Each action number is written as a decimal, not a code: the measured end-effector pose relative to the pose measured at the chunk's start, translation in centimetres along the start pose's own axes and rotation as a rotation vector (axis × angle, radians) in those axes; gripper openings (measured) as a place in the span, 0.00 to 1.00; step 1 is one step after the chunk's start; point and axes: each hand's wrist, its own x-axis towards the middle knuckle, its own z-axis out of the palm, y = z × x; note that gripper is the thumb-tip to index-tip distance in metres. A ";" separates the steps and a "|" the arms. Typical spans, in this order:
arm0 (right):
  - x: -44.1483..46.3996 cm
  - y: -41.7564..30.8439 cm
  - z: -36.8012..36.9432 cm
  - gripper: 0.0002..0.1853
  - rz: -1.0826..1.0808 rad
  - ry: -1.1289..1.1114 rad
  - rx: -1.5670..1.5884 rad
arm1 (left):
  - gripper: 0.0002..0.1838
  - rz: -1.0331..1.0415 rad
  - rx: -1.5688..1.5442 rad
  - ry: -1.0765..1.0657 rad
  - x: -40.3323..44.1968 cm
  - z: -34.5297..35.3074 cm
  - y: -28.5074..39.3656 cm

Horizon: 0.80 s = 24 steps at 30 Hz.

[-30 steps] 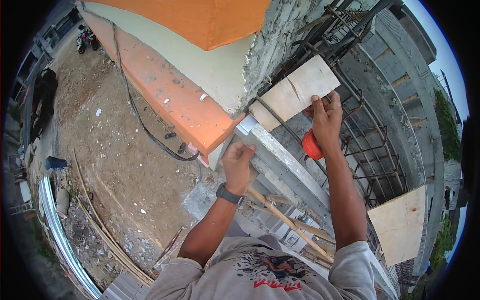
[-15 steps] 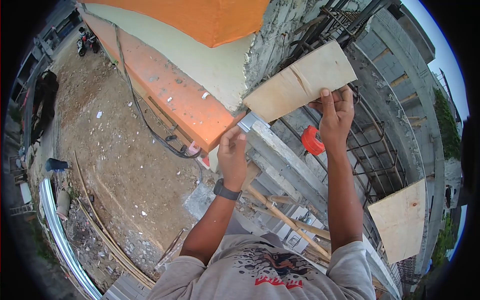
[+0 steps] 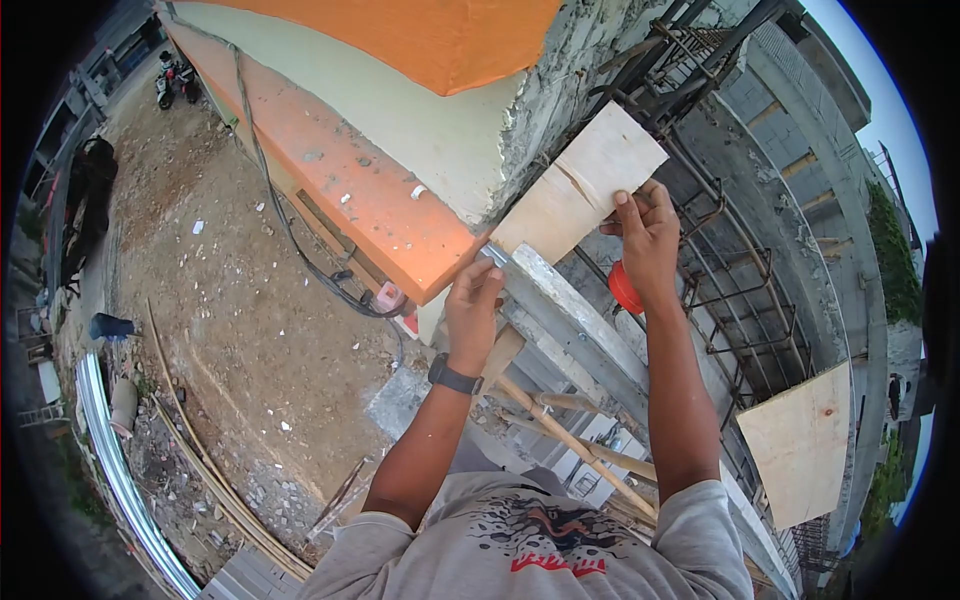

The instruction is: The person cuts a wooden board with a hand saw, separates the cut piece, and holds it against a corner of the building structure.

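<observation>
My right hand (image 3: pixel 648 238) pinches the lower right edge of a rectangular plywood piece (image 3: pixel 578 185), thumb on its upper face. The plywood has a dark crack near its middle, and its near end lies against the broken concrete wall corner. My left hand (image 3: pixel 473 312), with a dark band at the wrist, is closed on a small grey metal piece (image 3: pixel 494 255) beside the orange ledge corner. Fingers partly cover the metal piece. Just beyond it begins a narrow concrete beam (image 3: pixel 570 300). A red rounded object (image 3: pixel 625 288) shows below my right hand, partly hidden by the forearm.
An orange ledge (image 3: pixel 350 190) with a black cable (image 3: pixel 262 170) runs along the left. Steel rebar (image 3: pixel 740 290) fills the right side, near another plywood sheet (image 3: pixel 800 445). Bamboo poles (image 3: pixel 570 440) cross below. Dirt ground (image 3: pixel 250 330) lies lower left, with long metal profiles (image 3: pixel 125 480).
The plywood has moved left and down with my right hand and is tilted more steeply. The metal piece has turned and shows less of its face. My left hand has barely shifted.
</observation>
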 end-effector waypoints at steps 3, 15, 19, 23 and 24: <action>0.5 0.4 0.2 0.13 0.009 0.026 0.001 | 0.19 0.007 0.013 -0.009 -0.1 0.1 0.3; 0.7 0.6 -0.4 0.10 0.089 0.109 0.032 | 0.19 0.009 -0.067 -0.009 -0.1 0.1 -0.2; 0.8 1.1 -0.5 0.10 0.062 0.085 0.024 | 0.18 -0.035 -0.050 -0.008 -0.2 -0.1 0.0; 0.5 0.4 -0.4 0.10 0.077 0.111 0.051 | 0.17 -0.019 -0.051 -0.022 -0.1 -0.3 -0.1; 0.4 0.3 -0.4 0.10 0.061 0.107 0.030 | 0.17 -0.017 -0.056 -0.032 -0.2 -0.4 -0.2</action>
